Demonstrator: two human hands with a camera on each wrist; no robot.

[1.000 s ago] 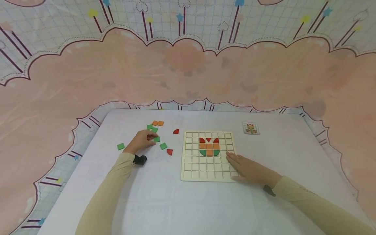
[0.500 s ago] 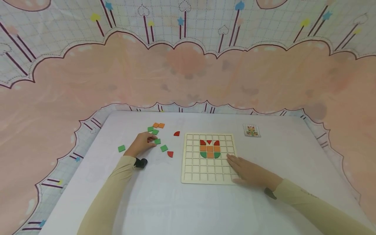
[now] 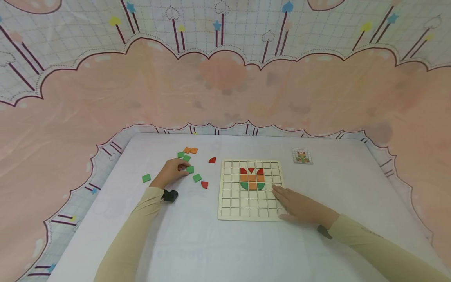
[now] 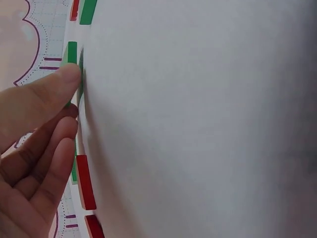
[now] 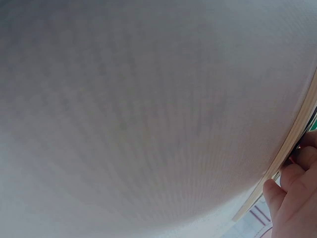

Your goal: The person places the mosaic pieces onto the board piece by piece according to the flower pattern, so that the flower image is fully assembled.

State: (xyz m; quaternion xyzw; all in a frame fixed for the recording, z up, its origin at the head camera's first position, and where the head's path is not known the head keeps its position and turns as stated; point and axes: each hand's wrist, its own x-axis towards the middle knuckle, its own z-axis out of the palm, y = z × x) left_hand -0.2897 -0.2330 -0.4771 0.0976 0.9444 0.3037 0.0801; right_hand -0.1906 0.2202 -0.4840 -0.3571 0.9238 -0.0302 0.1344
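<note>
Thumb and fingertips of my left hand (image 3: pixel 170 172) pinch a green square tile (image 3: pixel 190 169). In the left wrist view the tile (image 4: pixel 72 52) is tilted, with a dark shadow on the table beside it. My right hand (image 3: pixel 303 205) lies with straight fingers on the right edge of the pale wooden grid board (image 3: pixel 239 209). On the board, red, orange (image 3: pixel 252 178) and green pieces form a tulip-like shape. In the right wrist view the fingers (image 5: pixel 292 181) rest over the board's edge (image 5: pixel 287 148).
Loose green tiles (image 3: pixel 197 178), orange tiles (image 3: pixel 194 150) and red quarter-round pieces (image 3: pixel 212 160) lie around my left hand. One green tile (image 3: pixel 146 178) sits farther left. A small picture card (image 3: pixel 302 156) lies at the back right of the white table (image 3: pixel 197 250).
The head view shifted slightly. My left hand and the green tile have barely moved, a little to the right. My right hand stays on the board.
</note>
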